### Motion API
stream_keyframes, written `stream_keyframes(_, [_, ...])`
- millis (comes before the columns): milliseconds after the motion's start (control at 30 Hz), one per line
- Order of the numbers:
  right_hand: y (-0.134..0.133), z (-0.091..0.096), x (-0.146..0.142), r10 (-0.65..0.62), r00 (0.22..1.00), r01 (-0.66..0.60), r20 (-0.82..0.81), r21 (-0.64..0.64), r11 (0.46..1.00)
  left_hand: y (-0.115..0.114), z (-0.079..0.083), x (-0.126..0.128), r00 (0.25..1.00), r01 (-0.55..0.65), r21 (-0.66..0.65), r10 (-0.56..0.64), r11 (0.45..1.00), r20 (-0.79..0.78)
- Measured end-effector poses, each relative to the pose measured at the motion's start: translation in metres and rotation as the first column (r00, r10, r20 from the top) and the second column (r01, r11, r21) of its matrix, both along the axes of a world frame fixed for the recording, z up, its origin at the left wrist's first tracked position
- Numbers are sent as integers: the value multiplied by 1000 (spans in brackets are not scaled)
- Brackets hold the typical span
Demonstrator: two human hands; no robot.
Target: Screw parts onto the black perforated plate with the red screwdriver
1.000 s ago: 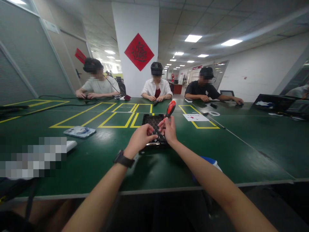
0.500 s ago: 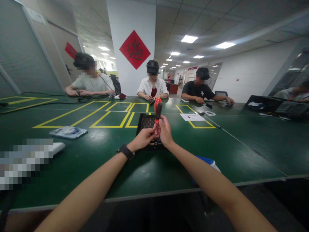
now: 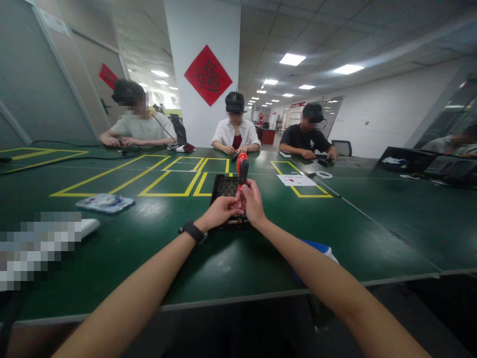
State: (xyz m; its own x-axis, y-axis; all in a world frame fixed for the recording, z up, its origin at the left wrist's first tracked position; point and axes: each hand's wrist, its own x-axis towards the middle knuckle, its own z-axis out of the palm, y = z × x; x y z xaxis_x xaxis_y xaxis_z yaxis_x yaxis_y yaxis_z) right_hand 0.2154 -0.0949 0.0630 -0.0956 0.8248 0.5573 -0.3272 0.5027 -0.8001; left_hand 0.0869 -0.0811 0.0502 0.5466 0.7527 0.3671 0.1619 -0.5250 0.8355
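Note:
A screwdriver [image 3: 243, 169] with a red and black handle stands almost upright, handle up, over a black open case [image 3: 219, 189] on the table. My right hand [image 3: 254, 203] is closed around its lower part, below the handle. My left hand [image 3: 221, 211], with a dark watch on the wrist, has its fingers pinched together right beside the shaft. What those fingertips hold is hidden. Both hands are over the near part of the case and cover much of its inside, including the screwdriver's tip.
The green table [image 3: 164, 273] carries yellow tape outlines. A phone [image 3: 105, 203] lies to the left, a blue and white object [image 3: 316, 248] partly under my right forearm. Farther off are a paper sheet [image 3: 296, 180], a white ring [image 3: 324, 175] and several people seated at work.
My hands and the screwdriver stay nearly in place, with only a slight shift of the handle. Across the table at right, the person in black has drawn an outstretched hand inward.

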Motion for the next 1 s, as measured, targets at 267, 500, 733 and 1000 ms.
stream_keyframes(267, [3, 3, 2, -88, 996, 88, 6, 32, 996, -2, 4, 3, 1000, 20, -5, -20, 1000, 21])
stream_keyframes(500, [4, 4, 0, -83, 996, 84, -37, 33, 996, -5, 5, 0, 997, -34, 90, 40, 995, -64])
stream_keyframes(733, [4, 0, 3, 34, 999, -33, 19, -30, 999, -3, 3, -1, 994, 4, 143, 11, 990, -105])
stream_keyframes(1000, [7, 2, 2, -79, 996, 80, -52, 34, 996, -1, -1, 3, 992, -84, 130, 95, 988, -79])
